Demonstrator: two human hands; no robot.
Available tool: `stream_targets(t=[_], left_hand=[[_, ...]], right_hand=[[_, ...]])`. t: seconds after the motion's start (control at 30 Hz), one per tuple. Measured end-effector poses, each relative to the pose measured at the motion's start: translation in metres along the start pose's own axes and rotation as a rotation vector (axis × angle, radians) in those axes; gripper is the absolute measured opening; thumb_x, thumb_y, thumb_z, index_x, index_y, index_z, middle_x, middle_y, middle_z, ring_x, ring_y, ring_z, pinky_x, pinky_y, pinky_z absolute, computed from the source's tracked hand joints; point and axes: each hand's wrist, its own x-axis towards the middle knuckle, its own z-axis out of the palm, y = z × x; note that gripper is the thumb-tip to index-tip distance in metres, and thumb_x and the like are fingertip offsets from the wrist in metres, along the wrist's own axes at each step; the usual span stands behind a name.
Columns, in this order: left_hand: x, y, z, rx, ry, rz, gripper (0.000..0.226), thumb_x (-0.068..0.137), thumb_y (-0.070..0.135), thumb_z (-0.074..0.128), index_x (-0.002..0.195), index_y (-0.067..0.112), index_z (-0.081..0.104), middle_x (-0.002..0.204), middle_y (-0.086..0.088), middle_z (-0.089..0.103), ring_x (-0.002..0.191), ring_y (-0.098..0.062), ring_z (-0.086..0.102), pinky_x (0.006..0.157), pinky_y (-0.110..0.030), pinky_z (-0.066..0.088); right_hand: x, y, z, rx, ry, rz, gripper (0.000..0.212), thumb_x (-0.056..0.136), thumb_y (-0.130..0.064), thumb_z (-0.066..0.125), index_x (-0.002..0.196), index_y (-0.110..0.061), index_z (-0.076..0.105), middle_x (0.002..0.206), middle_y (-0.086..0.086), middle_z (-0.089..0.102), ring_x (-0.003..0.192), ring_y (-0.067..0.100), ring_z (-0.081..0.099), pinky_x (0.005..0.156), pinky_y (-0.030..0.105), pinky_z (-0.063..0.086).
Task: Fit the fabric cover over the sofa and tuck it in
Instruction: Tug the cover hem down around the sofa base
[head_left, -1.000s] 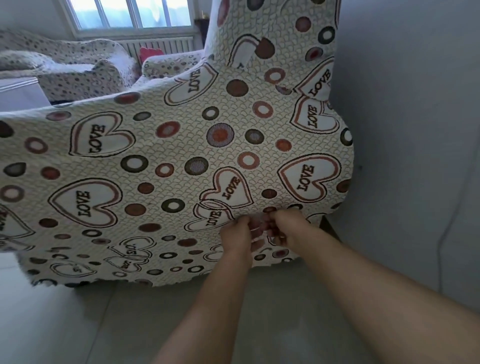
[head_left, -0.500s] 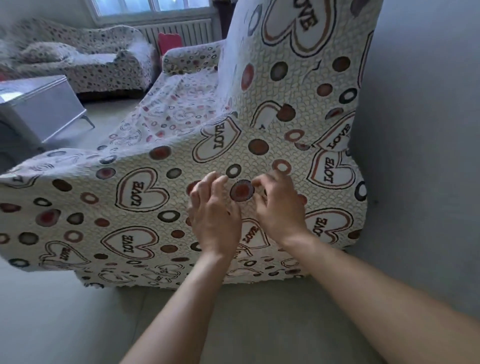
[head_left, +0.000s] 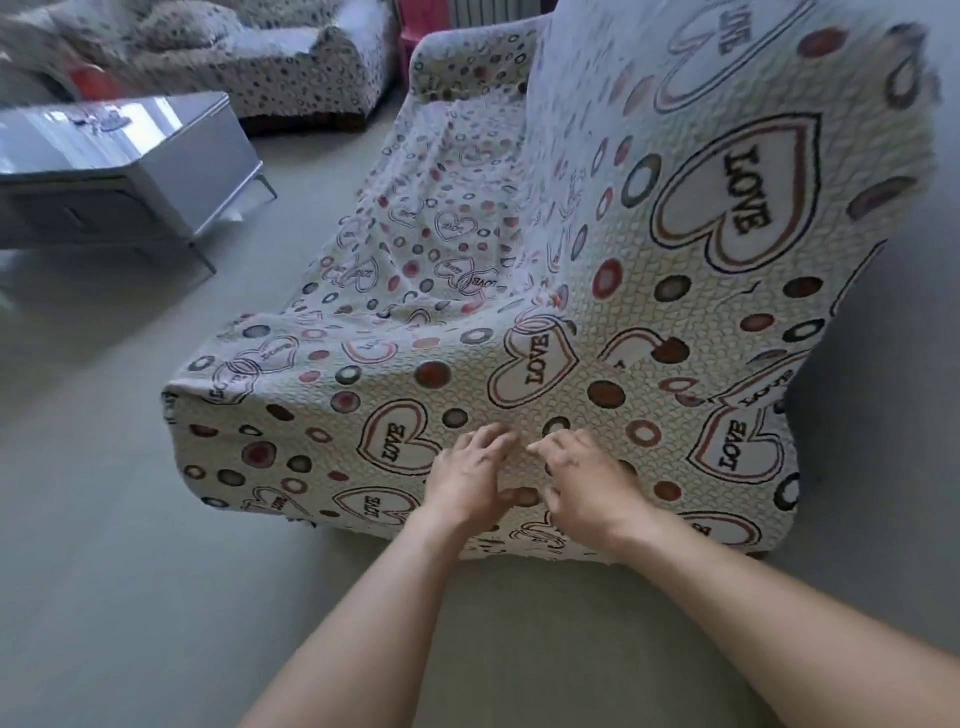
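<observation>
The fabric cover (head_left: 597, 322) lay draped over the sofa (head_left: 467, 62), across its seat, back and near side, with the hem hanging close to the floor (head_left: 104, 519). We pressed our left hand (head_left: 470, 480) and right hand (head_left: 589, 483) side by side against the cover's side panel, fingers spread and loosely bent, gripping nothing. A grey coffee table (head_left: 156, 156) stood well apart.
</observation>
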Motion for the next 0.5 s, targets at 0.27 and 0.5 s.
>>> stream_targets(t=[0.27,0.5], left_hand=[[-0.021,-0.117,-0.023,-0.045,-0.01,-0.344,0.074,0.087,0.04,0.058,0.15,0.031,0.023,0.161,0.006,0.012,0.146,-0.017,0.012,0.118,-0.04,0.019],[-0.048,-0.255,-0.037,-0.581,0.158,-0.791,0.064,0.09,0.029,0.06,0.146,0.014,0.034,0.153,-0.012,0.027,0.138,-0.028,0.032,0.11,-0.034,0.028]], right_hand=[[0.061,-0.06,-0.002,0.032,-0.142,-0.058,0.044,0.094,-0.021,0.049,0.137,-0.025,0.043,0.132,-0.005,0.044,0.127,0.018,0.037,0.103,0.038,0.038],[0.148,-0.182,0.036,0.093,-0.095,-0.116,0.048,0.095,-0.017,0.048,0.142,-0.023,0.041,0.143,-0.002,0.039,0.132,0.02,0.033,0.108,0.042,0.035]])
